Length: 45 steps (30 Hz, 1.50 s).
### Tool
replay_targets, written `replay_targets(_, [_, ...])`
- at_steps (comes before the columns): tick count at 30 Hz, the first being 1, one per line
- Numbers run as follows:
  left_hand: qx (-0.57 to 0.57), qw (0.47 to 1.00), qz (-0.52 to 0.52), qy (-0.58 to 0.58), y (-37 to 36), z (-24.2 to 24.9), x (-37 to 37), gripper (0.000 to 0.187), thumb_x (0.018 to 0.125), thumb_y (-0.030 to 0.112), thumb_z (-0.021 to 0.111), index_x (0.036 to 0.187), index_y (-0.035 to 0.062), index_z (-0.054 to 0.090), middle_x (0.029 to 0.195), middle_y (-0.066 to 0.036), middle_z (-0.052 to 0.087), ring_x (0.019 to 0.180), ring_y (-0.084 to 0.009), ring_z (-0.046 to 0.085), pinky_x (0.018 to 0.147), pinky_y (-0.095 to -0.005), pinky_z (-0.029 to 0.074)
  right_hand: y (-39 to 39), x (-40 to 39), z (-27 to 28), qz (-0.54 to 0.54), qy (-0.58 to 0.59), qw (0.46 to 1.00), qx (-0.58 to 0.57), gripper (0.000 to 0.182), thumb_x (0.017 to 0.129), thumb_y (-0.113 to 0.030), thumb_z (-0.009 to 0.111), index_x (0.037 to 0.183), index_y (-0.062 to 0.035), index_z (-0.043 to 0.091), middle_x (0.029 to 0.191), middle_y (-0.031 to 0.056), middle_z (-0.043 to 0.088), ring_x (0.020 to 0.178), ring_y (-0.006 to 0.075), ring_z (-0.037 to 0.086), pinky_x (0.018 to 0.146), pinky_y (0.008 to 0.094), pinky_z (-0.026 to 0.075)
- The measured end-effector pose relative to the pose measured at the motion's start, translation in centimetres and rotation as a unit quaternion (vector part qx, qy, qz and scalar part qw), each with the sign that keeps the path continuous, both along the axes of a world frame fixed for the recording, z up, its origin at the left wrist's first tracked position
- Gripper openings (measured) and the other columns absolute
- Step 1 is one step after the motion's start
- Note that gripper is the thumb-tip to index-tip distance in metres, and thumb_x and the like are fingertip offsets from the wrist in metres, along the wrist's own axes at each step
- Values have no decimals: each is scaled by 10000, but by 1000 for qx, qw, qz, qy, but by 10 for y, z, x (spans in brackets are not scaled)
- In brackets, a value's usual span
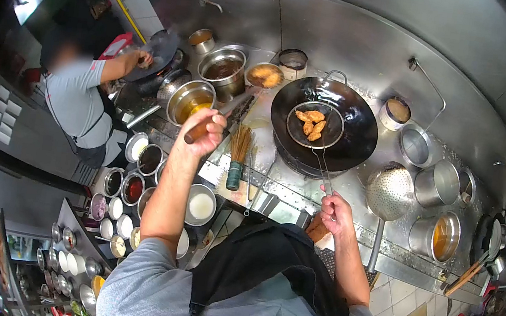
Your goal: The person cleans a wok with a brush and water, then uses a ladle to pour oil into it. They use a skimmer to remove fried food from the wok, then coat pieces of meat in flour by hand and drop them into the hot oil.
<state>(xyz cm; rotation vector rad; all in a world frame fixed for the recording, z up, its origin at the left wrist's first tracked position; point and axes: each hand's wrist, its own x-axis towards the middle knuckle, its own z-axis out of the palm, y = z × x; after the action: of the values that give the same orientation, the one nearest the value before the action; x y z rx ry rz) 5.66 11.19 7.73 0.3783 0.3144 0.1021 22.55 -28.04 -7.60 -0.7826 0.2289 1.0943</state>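
My left hand (208,133) is raised left of the wok, its fingers closed round the wooden handle of a ladle (239,101). The ladle's shaft points up to a round bowl (265,75) with golden-brown contents. In my right hand (336,214) is the wire handle of a mesh strainer (323,158). The strainer's round basket hangs over the dark wok (357,133) and carries several browned fried pieces (311,125). Below my left hand, a bamboo brush (238,156) lies on the steel stove top.
A perforated skimmer (390,190) rests right of the wok, near steel pots (438,182). Pots of oil (191,103) and dark liquid (222,71) stand at the left. Several seasoning bowls (133,189) line the left side. A co-worker (80,102) handles another wok (155,51).
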Motion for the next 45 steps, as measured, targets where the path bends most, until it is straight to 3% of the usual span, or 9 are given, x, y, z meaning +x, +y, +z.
replay_targets(5, [-47, 997, -47, 32, -44, -35, 17, 134, 916, 170, 560, 859, 69, 494, 775, -19, 567, 553, -102, 521, 503, -251, 439, -4, 6, 14, -5, -28, 998, -49, 310, 881, -27, 479, 1190, -12, 506, 667, 9, 494, 466, 76, 378, 383, 224, 295])
replay_targets(12, [210, 958, -76, 180, -107, -72, 52, 402, 892, 133, 571, 1269, 85, 438, 730, -38, 571, 483, -126, 511, 400, -267, 430, -15, 13, 15, 7, -50, 996, -75, 315, 881, -34, 472, 1195, -30, 503, 664, 9, 491, 460, 77, 373, 383, 229, 295])
replay_targets(15, [319, 917, -133, 198, -127, -70, 52, 772, 889, 91, 551, 1542, 77, 139, 723, -41, 574, 496, -143, 525, 423, -303, 461, -20, 11, 8, -7, -35, 996, -82, 321, 877, -49, 472, 1195, -36, 515, 658, -6, 478, 460, 71, 362, 379, 231, 282])
replay_targets(20, [555, 802, -137, 174, -120, -89, 45, 685, 807, 80, 561, 1466, 47, 375, 790, -76, 643, 657, -165, 613, 632, -309, 517, -21, 4, 9, -16, -52, 994, -94, 325, 861, -32, 475, 1180, -37, 539, 649, -3, 475, 452, 69, 354, 375, 231, 268])
replay_targets(23, [743, 627, -119, 202, -109, -85, 31, 713, 804, 134, 592, 1472, 54, 355, 1138, -197, 661, 898, -234, 661, 818, -336, 517, -17, 0, 21, -31, -82, 987, -133, 339, 858, -20, 463, 1190, -12, 529, 634, 7, 477, 438, 72, 354, 365, 221, 275])
replay_targets(26, [640, 707, -130, 270, -89, -50, 16, 743, 814, 107, 580, 1510, 134, 320, 1028, -162, 666, 866, -229, 644, 789, -328, 512, -12, 0, 27, -25, -137, 975, -176, 339, 859, -15, 451, 1188, -12, 530, 631, 20, 488, 428, 76, 356, 355, 232, 285])
replay_targets(27, [737, 645, -23, 202, -70, -82, 13, 733, 812, 114, 588, 1496, 87, 328, 1001, -155, 678, 703, -204, 654, 681, -324, 542, -11, 1, 28, -21, -150, 969, -193, 341, 859, -18, 443, 1189, -21, 532, 633, 27, 500, 411, 81, 364, 343, 239, 292])
replay_targets(29, [609, 754, -16, 244, -48, -42, 4, 733, 820, 39, 562, 1506, 74, 305, 852, -76, 646, 535, -113, 576, 508, -283, 496, -14, 7, 27, -6, -169, 961, -217, 367, 850, -22, 443, 1207, -16, 529, 637, 24, 500, 411, 83, 375, 341, 244, 301])
replay_targets(45, [570, 752, 121, 306, 131, -41, -6, 395, 821, 80, 545, 1206, -7, 570, 686, -60, 567, 468, -161, 531, 437, -306, 459, -14, 6, 33, 16, -362, 848, -388, 142, 865, -49, 445, 942, -35, 563, 609, 20, 507, 397, 94, 429, 336, 257, 324])
